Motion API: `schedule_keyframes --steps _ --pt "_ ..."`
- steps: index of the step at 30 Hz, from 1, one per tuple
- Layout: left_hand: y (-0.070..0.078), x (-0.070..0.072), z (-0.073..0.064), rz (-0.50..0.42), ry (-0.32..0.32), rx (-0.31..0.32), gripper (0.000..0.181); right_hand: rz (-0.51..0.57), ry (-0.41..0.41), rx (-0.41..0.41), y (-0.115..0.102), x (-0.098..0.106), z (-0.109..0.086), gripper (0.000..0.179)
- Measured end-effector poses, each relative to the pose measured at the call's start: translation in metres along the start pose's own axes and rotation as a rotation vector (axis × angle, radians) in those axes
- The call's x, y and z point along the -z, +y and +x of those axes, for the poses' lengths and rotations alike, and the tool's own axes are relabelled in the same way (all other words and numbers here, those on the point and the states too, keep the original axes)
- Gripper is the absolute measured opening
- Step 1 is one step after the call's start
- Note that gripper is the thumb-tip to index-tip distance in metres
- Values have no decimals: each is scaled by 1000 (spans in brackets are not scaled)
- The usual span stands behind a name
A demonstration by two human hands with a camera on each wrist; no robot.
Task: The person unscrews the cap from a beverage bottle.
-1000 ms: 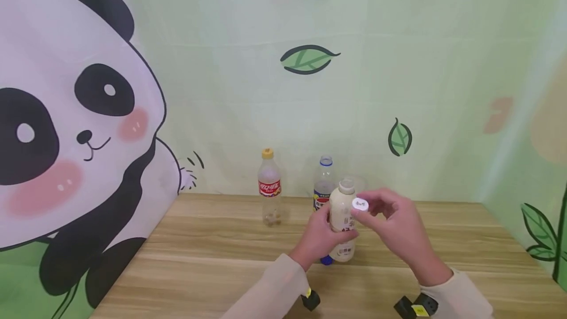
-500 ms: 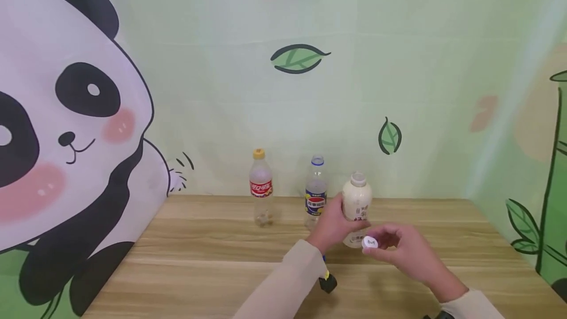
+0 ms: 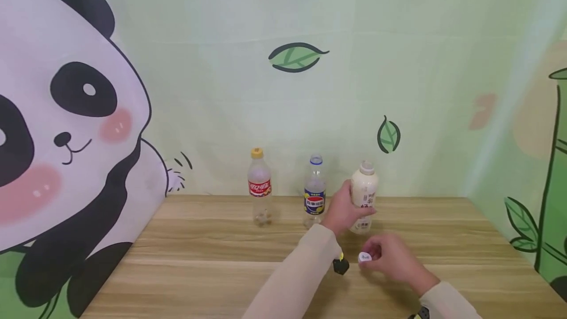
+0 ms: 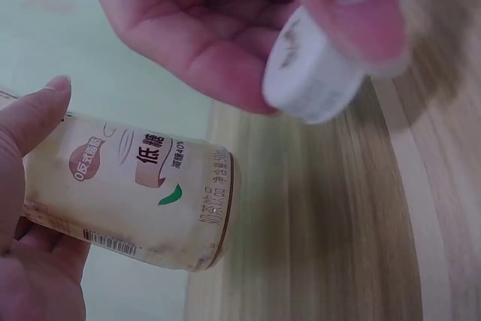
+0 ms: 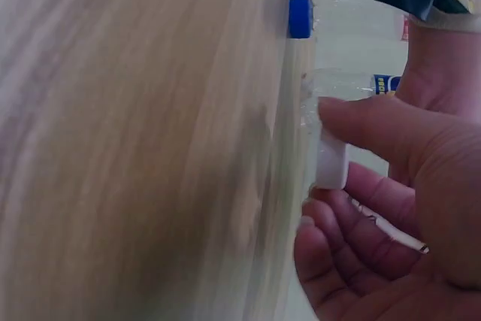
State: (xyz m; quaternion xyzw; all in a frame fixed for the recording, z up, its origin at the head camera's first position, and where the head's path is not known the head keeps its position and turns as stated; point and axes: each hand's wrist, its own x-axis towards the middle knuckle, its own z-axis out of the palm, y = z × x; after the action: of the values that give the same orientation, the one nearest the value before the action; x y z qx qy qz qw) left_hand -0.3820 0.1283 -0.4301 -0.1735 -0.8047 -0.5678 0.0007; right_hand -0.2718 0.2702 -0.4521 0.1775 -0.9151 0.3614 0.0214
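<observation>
My left hand (image 3: 344, 209) grips a cream milk tea bottle (image 3: 365, 183) round its side, thumb across the front. The bottle is upright and its neck has no cap. In the left wrist view, the bottle (image 4: 150, 186) shows a label with brown print and a green leaf. Lower and nearer the front, my right hand (image 3: 394, 262) pinches a white bottle cap (image 3: 364, 257) between thumb and fingers. The right wrist view shows this cap (image 5: 332, 162) held edge-on above the wood.
To the left stand a clear bottle (image 3: 315, 196) with a blue label and no cap, and a clear bottle (image 3: 260, 188) with a red label and yellow cap. A blue cap (image 5: 300, 17) lies on the wooden table (image 3: 199, 260). A panda-print cloth (image 3: 221, 87) hangs behind.
My left hand has carried the milk tea bottle right and back, beside the blue-labelled bottle. My right hand has moved down and away from the bottle's neck with the white cap.
</observation>
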Motion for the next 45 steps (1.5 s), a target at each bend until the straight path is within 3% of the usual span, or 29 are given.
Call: schedule_keyframes --steps 10,16,20,29,37,45 --pt "-9 -3 8 27 24 -7 75 12 1 -129 -5 -1 5 27" --pt "-14 -4 7 33 37 -13 75 13 -13 -128 0 -6 7 27" --pt "-16 -5 7 33 39 -12 76 12 -16 -171 0 -9 8 27" --pt "-15 -4 8 24 25 35 84 -15 -20 -209 -3 -9 10 28" --pt "-24 -4 3 26 -2 86 98 -9 -14 -204 1 -8 9 30" --pt "-28 2 -12 56 -35 90 106 -36 1 -254 -2 5 8 40"
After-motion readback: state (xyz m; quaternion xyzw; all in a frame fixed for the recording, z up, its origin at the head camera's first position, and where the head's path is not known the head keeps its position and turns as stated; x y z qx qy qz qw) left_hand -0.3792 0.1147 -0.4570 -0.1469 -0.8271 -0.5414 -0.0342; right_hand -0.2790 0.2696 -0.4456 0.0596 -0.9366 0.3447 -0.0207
